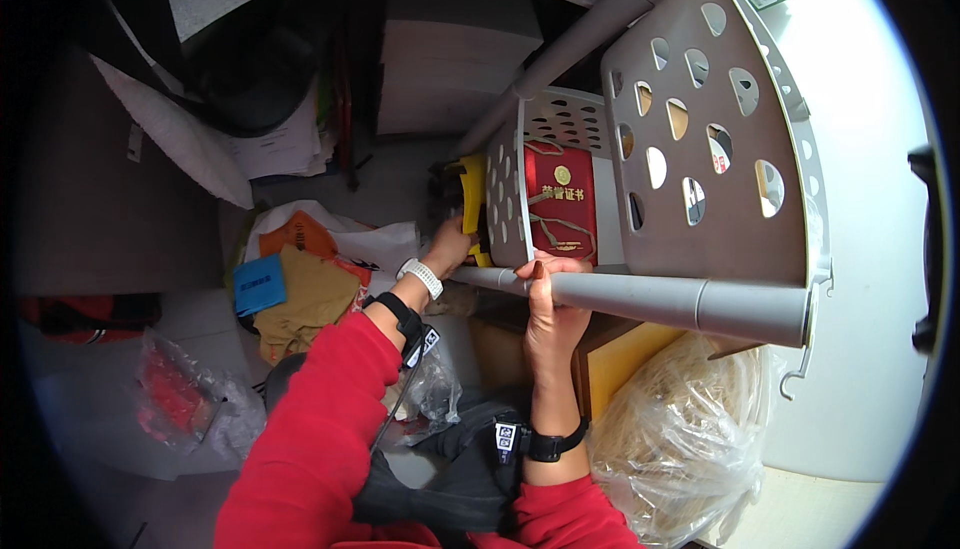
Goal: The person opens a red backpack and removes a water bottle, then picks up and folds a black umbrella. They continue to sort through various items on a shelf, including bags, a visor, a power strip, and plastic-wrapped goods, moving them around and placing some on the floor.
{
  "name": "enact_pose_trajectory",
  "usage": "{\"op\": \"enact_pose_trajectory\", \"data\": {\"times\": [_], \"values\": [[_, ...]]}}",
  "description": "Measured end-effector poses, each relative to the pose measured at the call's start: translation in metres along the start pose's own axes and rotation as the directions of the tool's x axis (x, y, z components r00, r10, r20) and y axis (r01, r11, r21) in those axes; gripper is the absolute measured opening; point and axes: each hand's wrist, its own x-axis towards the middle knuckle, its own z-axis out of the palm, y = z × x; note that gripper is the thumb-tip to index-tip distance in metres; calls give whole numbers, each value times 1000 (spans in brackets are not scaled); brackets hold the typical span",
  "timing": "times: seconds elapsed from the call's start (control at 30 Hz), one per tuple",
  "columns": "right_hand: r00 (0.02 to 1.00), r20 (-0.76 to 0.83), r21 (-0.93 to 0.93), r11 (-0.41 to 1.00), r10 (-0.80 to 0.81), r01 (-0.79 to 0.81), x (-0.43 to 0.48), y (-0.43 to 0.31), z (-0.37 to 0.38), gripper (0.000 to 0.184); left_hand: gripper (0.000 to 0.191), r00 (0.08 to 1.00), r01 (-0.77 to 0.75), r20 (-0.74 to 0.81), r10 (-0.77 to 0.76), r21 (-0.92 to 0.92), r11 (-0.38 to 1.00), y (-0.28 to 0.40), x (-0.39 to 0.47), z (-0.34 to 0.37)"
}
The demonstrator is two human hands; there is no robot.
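Observation:
My left hand (450, 247) is at a yellow and dark item (472, 200) beside the lower basket and appears to grip its near end. Part of that hand's fingers is hidden. My right hand (553, 313) is closed around the grey post (637, 295) of a plastic basket rack, its fingertips by the rim of the lower basket (508, 208). Inside this perforated basket lies a red certificate cover (562, 211) with gold writing and a loose cord across it. The larger upper basket (705, 226) stands to the right.
A clear plastic bag of pale strands (675, 444) lies at the lower right, beside a wooden box (622, 361). Bags and a blue packet (259, 284) lie at left. White boxes (450, 76) stand behind; a metal hook (791, 384) hangs from the rack.

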Motion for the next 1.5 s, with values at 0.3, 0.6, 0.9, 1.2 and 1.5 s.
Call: {"op": "enact_pose_trajectory", "data": {"times": [0.3,0.6,0.9,1.2,1.5], "values": [[995,-94,81,996,31,-23,10,12,-9,16,37,967,-208,-130,219,92,974,-17,-15,-71],[954,-300,49,998,-13,29,28,34,-27,12,46,984,146,-84,-156,-115,983,28,-241,-361],[955,-297,21,1000,-3,10,27,29,-24,13,42,833,407,-470,292,878,252,18,-360,-383],[958,-287,15,1000,-12,17,26,29,-23,13,29,878,-16,467,-104,244,970,80,-106,-137],[959,-284,109,994,19,12,26,26,-21,14,48,911,322,290,-294,-55,945,29,4,20]]}}
